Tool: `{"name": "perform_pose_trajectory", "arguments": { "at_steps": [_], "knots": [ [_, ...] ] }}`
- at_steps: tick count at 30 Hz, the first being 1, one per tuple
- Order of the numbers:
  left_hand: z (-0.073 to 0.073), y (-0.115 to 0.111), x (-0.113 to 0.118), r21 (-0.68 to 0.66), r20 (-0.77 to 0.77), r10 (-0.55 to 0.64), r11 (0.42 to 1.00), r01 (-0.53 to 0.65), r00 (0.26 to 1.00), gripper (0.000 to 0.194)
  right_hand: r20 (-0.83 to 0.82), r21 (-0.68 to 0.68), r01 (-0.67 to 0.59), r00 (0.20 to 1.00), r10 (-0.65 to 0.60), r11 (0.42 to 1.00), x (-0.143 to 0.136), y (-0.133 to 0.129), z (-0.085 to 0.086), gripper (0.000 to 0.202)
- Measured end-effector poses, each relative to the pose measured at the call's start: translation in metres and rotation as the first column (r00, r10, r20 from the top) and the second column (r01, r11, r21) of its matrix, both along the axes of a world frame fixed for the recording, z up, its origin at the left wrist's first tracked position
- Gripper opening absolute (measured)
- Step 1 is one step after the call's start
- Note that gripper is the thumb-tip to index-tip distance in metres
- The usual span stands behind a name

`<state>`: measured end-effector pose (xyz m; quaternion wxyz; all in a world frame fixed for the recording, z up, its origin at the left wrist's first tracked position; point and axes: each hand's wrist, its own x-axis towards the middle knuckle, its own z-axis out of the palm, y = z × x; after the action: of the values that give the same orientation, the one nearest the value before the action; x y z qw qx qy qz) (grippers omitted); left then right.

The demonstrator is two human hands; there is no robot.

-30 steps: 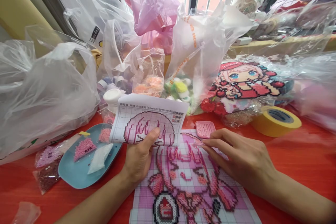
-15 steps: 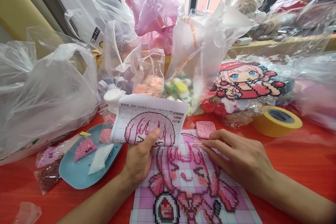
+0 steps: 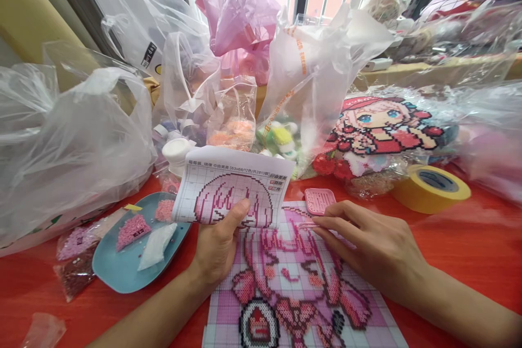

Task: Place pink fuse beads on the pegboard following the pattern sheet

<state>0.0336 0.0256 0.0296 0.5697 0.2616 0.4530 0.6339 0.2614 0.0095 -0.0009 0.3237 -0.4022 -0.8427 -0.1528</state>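
My left hand [image 3: 220, 247] pinches a folded paper bead pattern [image 3: 232, 187], its thumb lying across the printed pink-haired figure. Below it lies a gridded pegboard [image 3: 228, 315] carrying a fuse-bead picture [image 3: 291, 277] of a pink-haired character with closed eyes. Over the upper right of that picture, my right hand [image 3: 362, 236] is closed on slim pink tweezers [image 3: 309, 225], tips pointing left near the hair beads. Whether a bead sits between the tips is too small to tell. A small pink ridged bead tray [image 3: 320, 202] rests just beyond my right fingertips.
At left, a blue plate [image 3: 118, 277] holds small bags of pink and white beads. More bead bags [image 3: 75, 255] lie beside it. Yellow tape [image 3: 432, 189] and a finished bead figure [image 3: 387, 125] are at right. Plastic bags [image 3: 93, 136] crowd the back of the red table [image 3: 457, 239].
Both hands, the pattern sheet and the tweezers stay almost where they were. The whole view has shifted very slightly.
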Motion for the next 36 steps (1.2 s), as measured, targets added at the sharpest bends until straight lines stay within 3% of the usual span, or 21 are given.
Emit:
{"name": "perform_pose_trajectory", "arguments": {
  "at_steps": [30,36],
  "knots": [
    [-0.0033,-0.001,-0.0011,0.012,-0.004,-0.001,1.0,0.001,1.0,0.065,0.005,0.003,0.013,1.0,-0.013,1.0,0.0,0.0004,0.0005,0.012],
    [-0.0029,0.0001,-0.0005,0.022,0.006,-0.013,1.0,0.013,1.0,0.066,-0.047,0.113,0.144,0.989,-0.139,0.983,0.0016,0.0033,0.008,0.009]
  ]
}}
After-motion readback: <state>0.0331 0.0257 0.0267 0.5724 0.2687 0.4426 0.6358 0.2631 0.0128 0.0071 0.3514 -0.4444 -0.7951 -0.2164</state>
